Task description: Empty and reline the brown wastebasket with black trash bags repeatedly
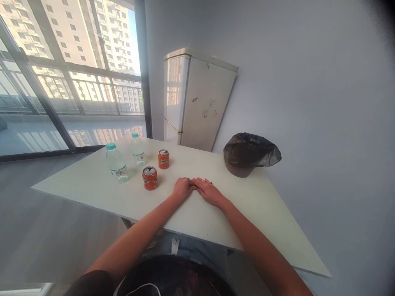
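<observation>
My left hand (pixel 183 187) rests palm down on the white table (pixel 203 220), its fingers loosely bent and nothing visible in it. Beside it, my right hand (pixel 208 191) lies flat with fingers stretched out, its fingertips meeting the left hand's fingers. Nearest to my left hand stands an orange drink can (pixel 150 179), upright with its top opened. A second orange can (pixel 163 160) is a little farther back, also upright. Left of the cans are two clear plastic bottles with teal caps, the nearer bottle (pixel 117 166) and the farther bottle (pixel 138 151).
At the table's right stands a small brown bin (pixel 240 170) lined with a black plastic bag (pixel 247 149) that puffs over its rim. Behind the table a white fridge (pixel 205 98) is against the wall. Glass sliding doors (pixel 70 98) are at the left.
</observation>
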`<state>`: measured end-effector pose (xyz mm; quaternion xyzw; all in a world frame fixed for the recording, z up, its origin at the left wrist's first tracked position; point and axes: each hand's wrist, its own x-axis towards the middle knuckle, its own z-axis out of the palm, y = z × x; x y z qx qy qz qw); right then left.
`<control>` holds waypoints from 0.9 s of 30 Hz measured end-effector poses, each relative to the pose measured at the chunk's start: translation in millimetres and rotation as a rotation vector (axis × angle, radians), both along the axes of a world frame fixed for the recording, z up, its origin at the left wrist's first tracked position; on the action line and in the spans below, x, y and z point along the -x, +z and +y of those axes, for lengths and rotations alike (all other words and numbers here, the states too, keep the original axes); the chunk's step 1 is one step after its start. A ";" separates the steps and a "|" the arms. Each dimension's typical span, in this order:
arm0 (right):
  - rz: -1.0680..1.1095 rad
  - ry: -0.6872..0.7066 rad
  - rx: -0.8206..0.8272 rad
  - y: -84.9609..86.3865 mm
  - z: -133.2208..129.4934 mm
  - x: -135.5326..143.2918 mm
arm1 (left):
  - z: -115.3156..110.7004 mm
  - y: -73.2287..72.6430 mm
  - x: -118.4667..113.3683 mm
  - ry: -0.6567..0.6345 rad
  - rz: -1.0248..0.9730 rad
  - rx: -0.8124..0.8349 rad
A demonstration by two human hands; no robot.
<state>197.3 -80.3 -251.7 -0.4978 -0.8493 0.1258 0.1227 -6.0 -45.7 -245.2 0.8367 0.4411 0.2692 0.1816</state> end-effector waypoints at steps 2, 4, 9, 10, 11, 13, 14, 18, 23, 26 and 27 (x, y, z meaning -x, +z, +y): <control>0.018 0.004 0.023 2.5 -0.3 0.9 | -2.3 1.2 2.1 0.008 -0.053 -0.006; 0.014 -0.011 0.027 6.2 -3.4 -2.5 | -4.4 2.1 3.7 0.036 -0.100 -0.020; -0.025 -0.122 0.034 6.9 -42.6 -63.2 | -6.2 0.6 3.1 0.072 -0.141 -0.023; -0.032 -0.161 0.028 3.7 -56.3 -84.7 | -6.3 -0.1 2.3 0.060 -0.144 -0.017; -0.038 -0.219 0.018 -0.4 -71.0 -107.3 | -6.3 -0.7 1.3 0.043 -0.149 -0.013; -0.045 -0.367 -0.016 -9.3 -99.9 -150.5 | -6.6 -1.5 -0.5 0.005 -0.164 -0.011; -0.052 -0.447 -0.029 -13.4 -112.4 -168.6 | -6.8 -1.7 -1.1 -0.012 -0.171 -0.012; -0.109 -0.597 -0.035 -24.7 -137.5 -201.4 | -7.0 -1.2 -1.5 -0.048 -0.183 -0.003; -0.280 -0.599 -0.146 -7.7 -131.2 -179.7 | -5.2 -1.9 0.8 -0.104 -0.157 -0.003; -0.316 -0.508 -0.452 40.1 -121.0 -161.2 | -4.9 -2.6 2.0 -0.171 -0.132 -0.018; -0.286 -0.486 -0.567 62.3 -115.7 -156.4 | -5.1 -2.5 2.3 -0.204 -0.121 -0.028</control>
